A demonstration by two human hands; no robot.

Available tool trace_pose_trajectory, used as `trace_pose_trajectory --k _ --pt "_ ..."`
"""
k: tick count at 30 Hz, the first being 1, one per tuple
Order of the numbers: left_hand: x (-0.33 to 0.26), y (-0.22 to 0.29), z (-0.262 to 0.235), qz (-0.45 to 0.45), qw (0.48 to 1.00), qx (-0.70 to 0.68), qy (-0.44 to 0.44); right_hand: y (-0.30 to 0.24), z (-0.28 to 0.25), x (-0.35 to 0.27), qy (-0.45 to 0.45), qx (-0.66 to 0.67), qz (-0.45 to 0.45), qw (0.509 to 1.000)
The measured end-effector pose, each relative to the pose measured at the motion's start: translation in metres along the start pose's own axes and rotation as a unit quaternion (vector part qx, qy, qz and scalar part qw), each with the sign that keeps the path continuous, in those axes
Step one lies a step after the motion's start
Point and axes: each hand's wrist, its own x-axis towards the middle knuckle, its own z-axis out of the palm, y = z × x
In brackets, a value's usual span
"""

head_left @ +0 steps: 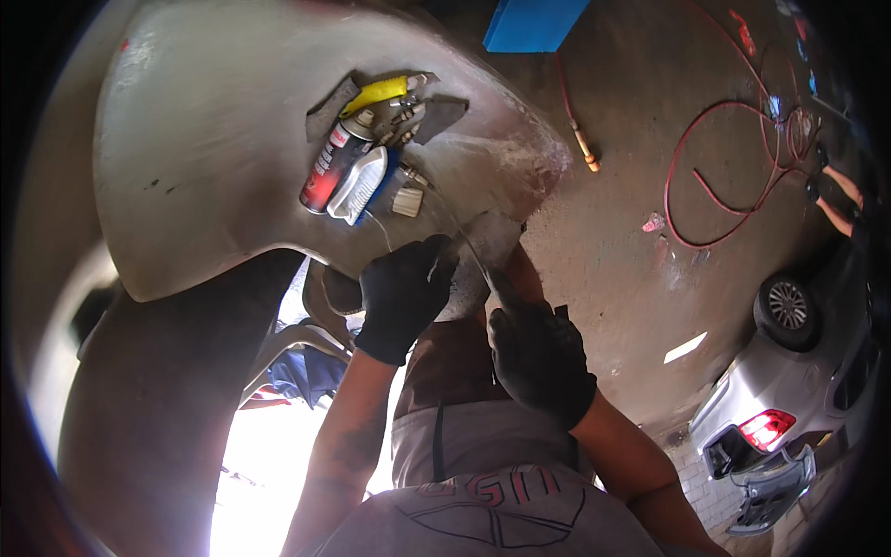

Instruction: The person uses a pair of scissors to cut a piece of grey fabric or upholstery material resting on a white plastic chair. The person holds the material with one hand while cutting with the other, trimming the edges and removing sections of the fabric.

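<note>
Both my hands wear black gloves and work at the near edge of a large pale curved panel [213, 186]. My left hand [408, 288] is closed, its fingers curled against the side of a grey, worn-looking sheet [475, 269]. Whether the sheet is cloth or abrasive paper I cannot tell. My right hand [543, 357] is closed around the dark handle of a thin, long tool [475, 249], whose slender end slants up and left across the sheet. A thin pale strand [379, 227] runs from the brush area towards my left hand.
On the panel lie a red and black spray can [323, 176], a white-bristled brush [360, 184], a yellow-handled tool [373, 93], metal fittings [406, 121] and a beige block [407, 201]. A red hose [670, 186] coils on the floor; a silver car [780, 390] stands right.
</note>
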Motion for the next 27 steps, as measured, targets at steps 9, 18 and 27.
trace_pose_trajectory --k 9,18,27 --pt "0.008 0.004 0.005 0.042 0.998 0.042 0.01 -0.007 -0.021 -0.006 -0.031 -0.058 -0.005 0.998" --pt "0.0 -0.002 0.017 0.08 0.995 0.059 0.016 -0.01 -0.024 0.002 -0.037 -0.111 -0.05 0.992" --pt "-0.01 0.011 0.025 0.073 0.976 0.192 -0.077 0.01 0.005 0.035 0.009 -0.1 -0.09 0.991"
